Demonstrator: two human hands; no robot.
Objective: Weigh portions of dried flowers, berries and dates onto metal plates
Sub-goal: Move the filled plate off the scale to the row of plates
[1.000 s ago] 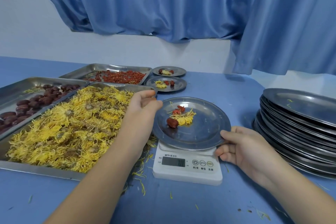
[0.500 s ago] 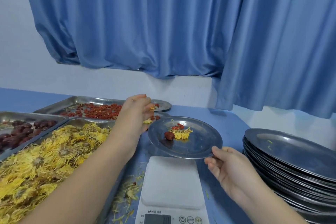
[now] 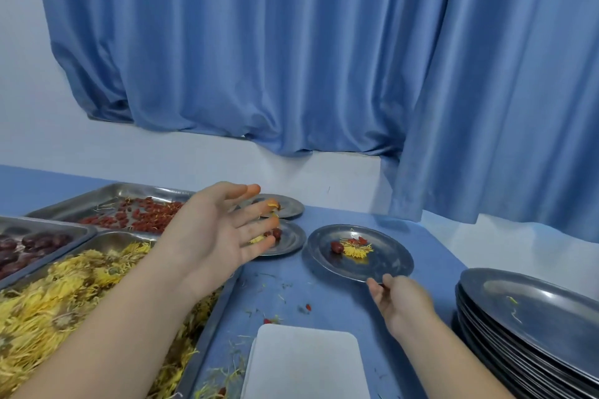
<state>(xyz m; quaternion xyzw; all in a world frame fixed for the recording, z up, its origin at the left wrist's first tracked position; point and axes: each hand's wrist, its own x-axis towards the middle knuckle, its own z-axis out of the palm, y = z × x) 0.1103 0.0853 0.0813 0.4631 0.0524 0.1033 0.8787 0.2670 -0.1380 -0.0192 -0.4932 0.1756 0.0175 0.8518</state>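
Observation:
A filled metal plate (image 3: 382, 264) with a date, a yellow flower and red berries lies on the blue table, right of two other filled plates (image 3: 290, 238). My right hand (image 3: 400, 299) pinches its near rim. My left hand (image 3: 217, 236) hovers open, palm up, in front of those two plates and partly hides them. The white scale (image 3: 308, 363) stands bare at the bottom centre. On the left are trays of yellow dried flowers (image 3: 64, 298), red berries (image 3: 142, 215) and dark dates (image 3: 29, 246).
A tall stack of empty metal plates (image 3: 531, 327) stands at the right edge. Loose petals and a few berries (image 3: 308, 307) litter the table between the scale and the plates. A blue curtain (image 3: 291, 58) and a white wall close the back.
The filled plate went from the scale, through the air, down onto the table beside the two other plates, with my right hand on its rim. My left hand let go of it and opened.

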